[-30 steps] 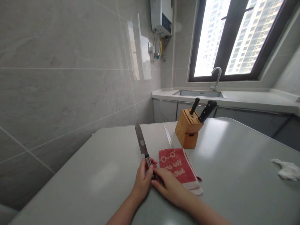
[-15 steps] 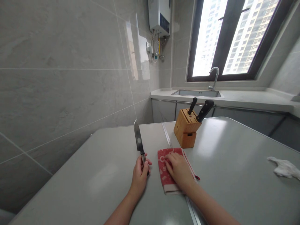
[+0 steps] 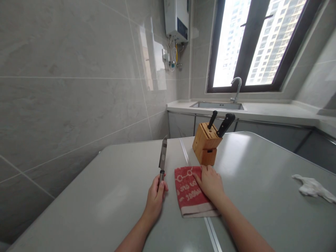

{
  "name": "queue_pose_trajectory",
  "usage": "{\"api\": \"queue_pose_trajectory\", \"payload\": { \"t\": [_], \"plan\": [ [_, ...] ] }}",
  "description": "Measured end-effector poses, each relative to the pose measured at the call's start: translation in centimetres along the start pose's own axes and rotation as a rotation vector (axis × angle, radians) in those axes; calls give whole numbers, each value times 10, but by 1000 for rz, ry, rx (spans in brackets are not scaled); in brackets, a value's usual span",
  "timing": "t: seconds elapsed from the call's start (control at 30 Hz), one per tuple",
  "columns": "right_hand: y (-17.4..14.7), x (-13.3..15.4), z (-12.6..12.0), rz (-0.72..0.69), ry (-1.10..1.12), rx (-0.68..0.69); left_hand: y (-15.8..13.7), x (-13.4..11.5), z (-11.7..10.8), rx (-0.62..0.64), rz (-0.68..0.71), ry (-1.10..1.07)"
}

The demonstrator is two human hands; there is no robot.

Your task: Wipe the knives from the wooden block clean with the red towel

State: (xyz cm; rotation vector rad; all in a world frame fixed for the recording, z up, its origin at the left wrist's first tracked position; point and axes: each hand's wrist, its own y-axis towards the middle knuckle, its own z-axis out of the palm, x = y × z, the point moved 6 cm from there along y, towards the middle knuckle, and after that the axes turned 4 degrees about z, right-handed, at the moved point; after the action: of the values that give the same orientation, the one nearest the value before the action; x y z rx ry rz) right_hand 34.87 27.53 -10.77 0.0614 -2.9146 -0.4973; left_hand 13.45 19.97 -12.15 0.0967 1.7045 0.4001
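Note:
My left hand point(image 3: 155, 196) is closed around the dark handle of a kitchen knife point(image 3: 163, 154). The blade points up and away from me, over the left part of the table. On the right, my right hand point(image 3: 210, 183) is at the right edge of a folded red towel point(image 3: 187, 192) with a pale border and pale lettering. Its thumb lies on the cloth, and the other fingers curl over the far right edge. Their tips are partly hidden.
Behind the towel stands a wooden knife block point(image 3: 206, 143) with two black-handled tools in it. A crumpled white cloth point(image 3: 313, 187) lies at the right of the grey table point(image 3: 105, 182). Farther back are a counter with a sink point(image 3: 219, 105) and a faucet point(image 3: 237, 89).
My right hand has slid from the towel's middle to its right edge, uncovering the lettering. The knife in my left hand has swung rightward and its blade has turned.

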Motion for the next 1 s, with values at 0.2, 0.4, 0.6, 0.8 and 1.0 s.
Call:
{"api": "queue_pose_trajectory", "payload": {
  "t": [0.2, 0.4, 0.6, 0.8, 1.0],
  "plan": [
    [6, -11, 11, 30, 49, 67, 0, -1, 2, 22, -12, -30],
    [8, -4, 3, -88, 244, -3, 0, 1, 3, 37, -2, -13],
    [8, -4, -4, 18, 657, -24, 1, 5, 2, 46, 16, 38],
    [4, 2, 12, 115, 1160, 268, -1, -6, 2, 71, 99, 185],
    [-4, 9, 13, 184, 1347, 475, -2, -15, 5, 136, 111, 161]
  ]
}}
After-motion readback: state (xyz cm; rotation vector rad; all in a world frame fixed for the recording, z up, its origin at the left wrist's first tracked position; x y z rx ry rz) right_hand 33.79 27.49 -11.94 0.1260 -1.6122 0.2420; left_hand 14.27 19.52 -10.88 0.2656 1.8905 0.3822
